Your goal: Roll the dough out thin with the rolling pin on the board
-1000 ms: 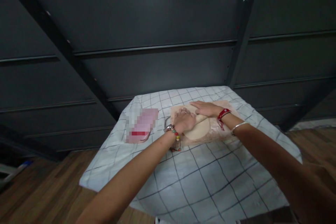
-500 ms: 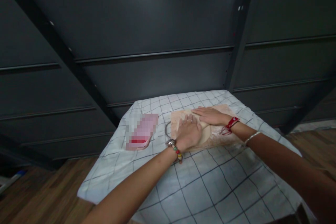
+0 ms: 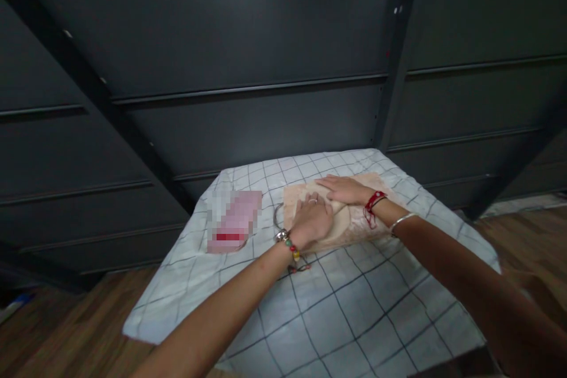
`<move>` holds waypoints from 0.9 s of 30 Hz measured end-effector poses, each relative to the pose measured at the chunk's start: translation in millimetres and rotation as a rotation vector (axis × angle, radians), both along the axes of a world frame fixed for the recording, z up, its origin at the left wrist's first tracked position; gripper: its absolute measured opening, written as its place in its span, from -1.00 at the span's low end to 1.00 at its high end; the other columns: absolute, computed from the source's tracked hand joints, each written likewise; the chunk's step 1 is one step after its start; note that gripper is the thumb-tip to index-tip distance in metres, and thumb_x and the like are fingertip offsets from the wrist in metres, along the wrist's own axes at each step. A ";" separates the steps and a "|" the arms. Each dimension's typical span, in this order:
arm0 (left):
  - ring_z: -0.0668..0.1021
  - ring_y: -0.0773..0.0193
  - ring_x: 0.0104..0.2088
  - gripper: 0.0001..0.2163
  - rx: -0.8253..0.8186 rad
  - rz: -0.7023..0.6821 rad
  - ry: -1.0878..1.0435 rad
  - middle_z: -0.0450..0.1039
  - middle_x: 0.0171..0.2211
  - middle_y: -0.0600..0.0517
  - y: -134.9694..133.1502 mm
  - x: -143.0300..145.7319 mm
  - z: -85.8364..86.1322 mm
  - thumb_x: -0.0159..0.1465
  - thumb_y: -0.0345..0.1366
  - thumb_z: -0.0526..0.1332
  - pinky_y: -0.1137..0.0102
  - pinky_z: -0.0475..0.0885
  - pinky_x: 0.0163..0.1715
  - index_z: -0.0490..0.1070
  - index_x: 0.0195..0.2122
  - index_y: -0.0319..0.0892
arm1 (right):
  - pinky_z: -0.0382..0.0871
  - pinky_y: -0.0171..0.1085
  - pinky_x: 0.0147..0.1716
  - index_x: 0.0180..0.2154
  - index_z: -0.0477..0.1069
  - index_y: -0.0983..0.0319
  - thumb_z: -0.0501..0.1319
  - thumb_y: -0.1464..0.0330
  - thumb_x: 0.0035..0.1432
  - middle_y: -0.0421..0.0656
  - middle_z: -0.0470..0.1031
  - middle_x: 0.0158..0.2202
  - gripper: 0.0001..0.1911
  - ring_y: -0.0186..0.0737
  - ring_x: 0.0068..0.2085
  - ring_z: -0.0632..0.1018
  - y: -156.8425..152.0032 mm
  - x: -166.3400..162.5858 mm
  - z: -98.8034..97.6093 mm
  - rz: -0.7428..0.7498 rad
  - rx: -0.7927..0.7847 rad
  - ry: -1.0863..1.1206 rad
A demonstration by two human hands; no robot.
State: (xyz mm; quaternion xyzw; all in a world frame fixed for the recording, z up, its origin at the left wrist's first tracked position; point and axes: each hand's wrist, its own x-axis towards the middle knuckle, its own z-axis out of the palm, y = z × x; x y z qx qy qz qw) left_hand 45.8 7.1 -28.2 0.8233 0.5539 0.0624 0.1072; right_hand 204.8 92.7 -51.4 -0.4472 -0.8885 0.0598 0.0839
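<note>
A flat, peach-pink sheet lies on the checked tablecloth, with a smooth cream-coloured piece on top of it, mostly covered by my hands. I cannot tell what either is made of. My left hand rests palm down on the cream piece, fingers a little bent and spread. Just beyond it, to the right, my right hand lies flat, its fingers stretched leftward over the far part of the piece. Neither hand grips anything. Part of a thin grey ring shows beside my left wrist.
A pink phone-like object, blurred by pixel blocks, lies left of the sheet. The white tablecloth with dark grid lines drapes over the table edges. Dark panels stand behind the table. Wooden floor shows at both sides.
The whole view has shifted slightly, so things appear a bit further left. My right wrist has come slightly left toward my left hand. Both hands still lie on the cream piece.
</note>
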 end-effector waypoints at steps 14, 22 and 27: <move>0.03 0.01 0.32 -0.48 -0.019 -0.051 0.066 -0.03 0.31 -0.25 -17.4 7.1 6.8 0.35 -0.26 -0.21 0.09 -0.06 0.26 0.04 0.27 -0.43 | -0.02 -0.07 0.25 0.27 0.15 0.07 -0.07 0.25 0.28 -0.24 0.14 0.29 -0.47 -0.12 0.30 0.14 -12.6 4.7 -1.0 0.006 0.081 0.020; 0.02 0.06 0.32 -0.48 -0.146 -0.053 0.054 -0.07 0.32 -0.23 6.4 -2.8 4.7 0.36 -0.21 -0.23 0.17 0.01 0.24 0.06 0.27 -0.38 | -0.02 -0.13 0.26 0.28 0.12 0.20 -0.03 0.31 0.23 -0.16 0.12 0.30 -0.42 -0.13 0.29 0.14 -9.2 -0.2 3.9 -0.003 0.027 -0.030; -0.03 -0.03 0.33 -0.44 -0.133 0.074 0.058 -0.08 0.33 -0.24 19.8 -15.1 -1.6 0.39 -0.12 -0.33 0.04 -0.08 0.24 0.13 0.23 -0.36 | 0.04 -0.14 0.24 0.29 0.10 0.15 -0.01 0.33 0.20 -0.21 0.14 0.29 -0.39 -0.14 0.29 0.15 -3.1 -4.8 4.3 -0.018 -0.013 -0.035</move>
